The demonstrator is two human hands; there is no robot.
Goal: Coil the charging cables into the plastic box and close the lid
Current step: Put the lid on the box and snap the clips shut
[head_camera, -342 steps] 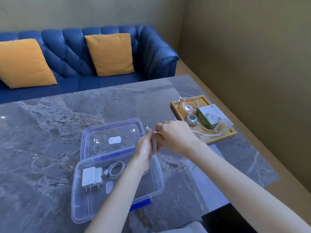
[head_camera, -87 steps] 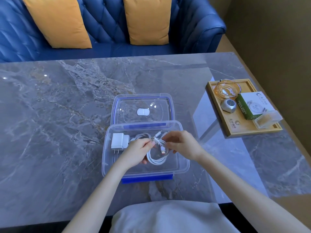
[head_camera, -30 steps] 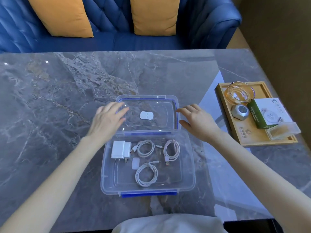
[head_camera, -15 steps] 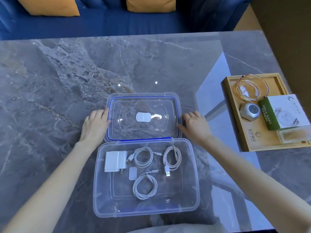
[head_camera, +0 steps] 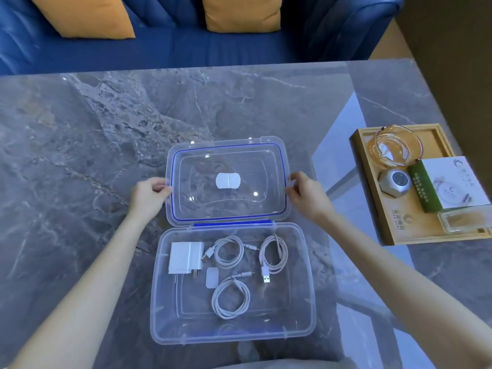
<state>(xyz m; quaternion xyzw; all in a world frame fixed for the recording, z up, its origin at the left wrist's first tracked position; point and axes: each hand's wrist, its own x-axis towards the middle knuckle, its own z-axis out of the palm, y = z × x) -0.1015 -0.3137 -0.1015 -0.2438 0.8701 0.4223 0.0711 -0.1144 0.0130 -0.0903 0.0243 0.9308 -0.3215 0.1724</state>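
Left hand (head_camera: 149,194) grasps the left short edge of the clear lid (head_camera: 227,182), thumb curled over the rim and fingers tucked beneath it. Right hand (head_camera: 306,197) takes the opposite short edge in the same manner, fingertips (head_camera: 291,178) pinched on the rim; both hands are closed on the lid and on nothing else. The lid, edged by a blue seal and bearing a small white patch at its centre, lies open and flat on the far side of the plastic box (head_camera: 306,288), joined to it along a blue hinge strip (head_camera: 233,223).

The box sits on the grey marble table (head_camera: 80,155), just nearer the person than the two hands. Inside it lie three coiled white charging cables: one (head_camera: 227,251) at the far middle, one (head_camera: 274,254) to its right with a USB plug hanging toward the near side, and one (head_camera: 230,298) nearer the person, about the middle of the box floor. A white charger plug (head_camera: 185,258) rests at the far left of the box, touching none of the coils as far as can be seen; a small white label (head_camera: 212,277) lies between it and the near coil.

Well to the right of the box, a wooden tray (head_camera: 394,230) carries a glass dish (head_camera: 392,147), a small silver faceted object (head_camera: 395,182) and a green-and-white carton (head_camera: 450,185). Beyond the table stands a blue sofa (head_camera: 186,49) with orange cushions (head_camera: 242,13).
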